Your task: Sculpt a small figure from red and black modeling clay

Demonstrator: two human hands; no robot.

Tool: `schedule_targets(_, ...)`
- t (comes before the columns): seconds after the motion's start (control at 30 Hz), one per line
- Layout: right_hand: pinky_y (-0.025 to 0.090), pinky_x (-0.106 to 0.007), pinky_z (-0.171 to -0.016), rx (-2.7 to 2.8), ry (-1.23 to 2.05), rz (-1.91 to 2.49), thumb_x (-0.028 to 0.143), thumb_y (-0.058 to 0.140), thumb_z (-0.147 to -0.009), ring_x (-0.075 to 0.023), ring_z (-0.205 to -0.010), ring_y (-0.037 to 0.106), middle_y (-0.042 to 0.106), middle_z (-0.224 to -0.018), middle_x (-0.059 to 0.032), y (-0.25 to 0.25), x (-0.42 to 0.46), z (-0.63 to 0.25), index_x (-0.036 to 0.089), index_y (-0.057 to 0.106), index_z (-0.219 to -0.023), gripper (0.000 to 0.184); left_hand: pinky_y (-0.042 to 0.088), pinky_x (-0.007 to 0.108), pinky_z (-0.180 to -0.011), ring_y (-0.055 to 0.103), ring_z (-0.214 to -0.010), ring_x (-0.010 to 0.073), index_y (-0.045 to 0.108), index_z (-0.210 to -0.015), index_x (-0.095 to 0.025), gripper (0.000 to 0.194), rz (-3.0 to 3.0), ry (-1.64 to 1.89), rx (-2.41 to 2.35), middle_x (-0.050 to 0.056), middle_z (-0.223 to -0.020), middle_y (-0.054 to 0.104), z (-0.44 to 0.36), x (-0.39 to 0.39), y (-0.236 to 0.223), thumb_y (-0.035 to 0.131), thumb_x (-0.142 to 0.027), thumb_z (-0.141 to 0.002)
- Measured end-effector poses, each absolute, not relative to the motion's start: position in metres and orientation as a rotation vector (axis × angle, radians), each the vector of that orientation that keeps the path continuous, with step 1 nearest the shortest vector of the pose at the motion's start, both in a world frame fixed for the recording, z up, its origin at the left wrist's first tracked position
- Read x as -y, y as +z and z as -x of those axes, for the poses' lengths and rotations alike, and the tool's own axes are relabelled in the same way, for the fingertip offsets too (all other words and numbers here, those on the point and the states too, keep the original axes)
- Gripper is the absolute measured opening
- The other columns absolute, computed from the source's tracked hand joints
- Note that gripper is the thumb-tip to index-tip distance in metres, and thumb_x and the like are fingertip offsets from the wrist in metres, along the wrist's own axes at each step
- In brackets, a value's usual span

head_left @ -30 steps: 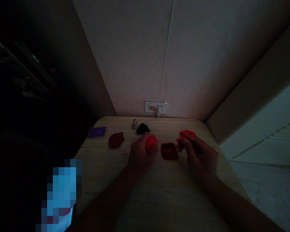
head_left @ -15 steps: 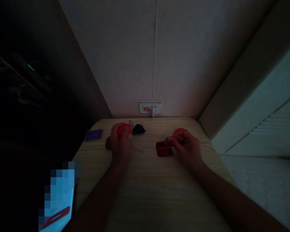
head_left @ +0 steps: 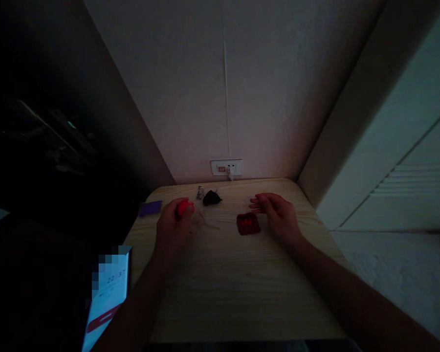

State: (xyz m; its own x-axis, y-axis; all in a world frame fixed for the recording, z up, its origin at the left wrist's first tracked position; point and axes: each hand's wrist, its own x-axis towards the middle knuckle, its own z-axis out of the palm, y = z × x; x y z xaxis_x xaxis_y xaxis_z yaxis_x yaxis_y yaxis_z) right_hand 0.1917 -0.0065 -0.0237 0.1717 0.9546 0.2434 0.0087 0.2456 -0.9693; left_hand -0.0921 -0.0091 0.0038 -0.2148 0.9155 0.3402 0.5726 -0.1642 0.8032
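My left hand (head_left: 172, 220) is closed around a bright red rounded lump (head_left: 185, 209), which shows between thumb and fingers. My right hand (head_left: 276, 215) hovers at the right with fingers stretched and slightly apart, and nothing shows in its grasp. Red tints its upper edge; I cannot make out whether something red lies behind it. Just left of that hand, a dark red flat piece (head_left: 248, 230) with several brighter red spots rests on the table. A crumpled black lump (head_left: 211, 198) sits between the hands, towards the wall. Thin pale sticks or strips (head_left: 209, 225) lie near my left hand.
The pale wooden table (head_left: 234, 283) meets a wall with a socket (head_left: 220, 167) and plug. A purple packet (head_left: 150, 208) lies at the left edge, a small printed clear wrapper (head_left: 200, 192) beside the black lump. A lit phone (head_left: 110, 288) is at lower left. The room is dim.
My right hand has opened from a pinch near the dark red piece and moved slightly left and up. My left hand has shifted left, still holding the red lump. The view has turned a little.
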Motion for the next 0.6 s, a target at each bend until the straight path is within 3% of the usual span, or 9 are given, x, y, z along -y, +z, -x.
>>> schedule_targets(0.13,0.059,-0.028,-0.054,1.212,0.888,1.169,0.064,0.078,-0.081,-0.0179,-0.056,0.07,0.074,-0.065,-0.0046,-0.022,0.007,-0.195,0.018,0.068,-0.08,0.047,0.053,0.046,-0.101,0.065,-0.109,0.0288,0.07,-0.115,-0.017,0.034,-1.978,1.172,-1.769,0.012,-0.117,0.07,0.093,0.017,-0.007,0.058,-0.041,-0.094)
schedule_targets(0.2,0.052,-0.026,-0.049,1.278,0.802,1.211,0.061,0.082,-0.078,-0.0156,-0.05,0.064,0.07,-0.06,-0.0031,-0.022,0.006,-0.198,0.017,0.069,-0.074,0.046,0.052,0.048,-0.104,0.065,-0.112,0.0295,0.069,-0.116,-0.017,0.032,-2.082,1.131,-1.759,0.012,-0.117,0.068,0.093,0.02,-0.011,0.057,-0.039,-0.095)
schedule_targets(0.4,0.062,-0.034,-0.064,1.335,0.771,1.214,0.052,0.079,-0.083,-0.0218,-0.068,0.076,0.08,-0.079,-0.0086,-0.029,0.002,-0.201,0.015,0.081,-0.098,0.039,0.049,0.05,-0.11,0.06,-0.123,0.0308,0.07,-0.113,-0.019,0.025,-2.249,1.056,-1.739,0.013,-0.121,0.063,0.098,0.021,-0.021,0.056,-0.031,-0.097)
schedule_targets(0.6,0.066,-0.035,-0.067,1.357,0.835,1.207,0.047,0.083,-0.079,-0.0239,-0.072,0.079,0.083,-0.083,-0.0099,-0.027,0.005,-0.198,0.017,0.082,-0.092,0.033,0.05,0.05,-0.111,0.059,-0.125,0.031,0.07,-0.111,-0.021,0.022,-2.275,1.071,-1.697,0.012,-0.119,0.062,0.096,0.023,-0.029,0.059,-0.024,-0.093)
